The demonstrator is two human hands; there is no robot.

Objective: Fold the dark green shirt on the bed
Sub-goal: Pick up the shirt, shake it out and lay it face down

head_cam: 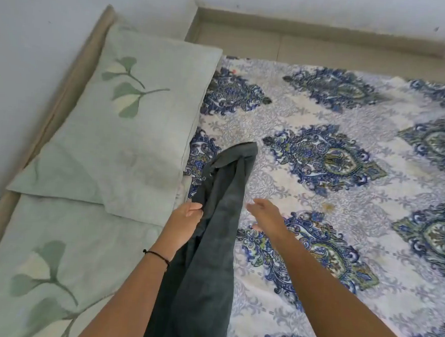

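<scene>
hanging bunched and unfolded, the dark green shirt (pixel 217 220) droops from left hand (pixel 186 216).

The dark green shirt (pixel 210 246) is matt woven cloth, soft and rumpled into long creases, with a small shiny snap near its collar. Beneath it the bed sheet (pixel 345 203) is smooth printed cotton-like cloth, flat and dull, blotched here and there with yellowish stains. Left of the shirt, the pillow (pixel 129 125) wears a pale green matt cover, lightly wrinkled. Beyond the pillow, the bed frame (pixel 72 73) looks like smooth beige wood.
</scene>
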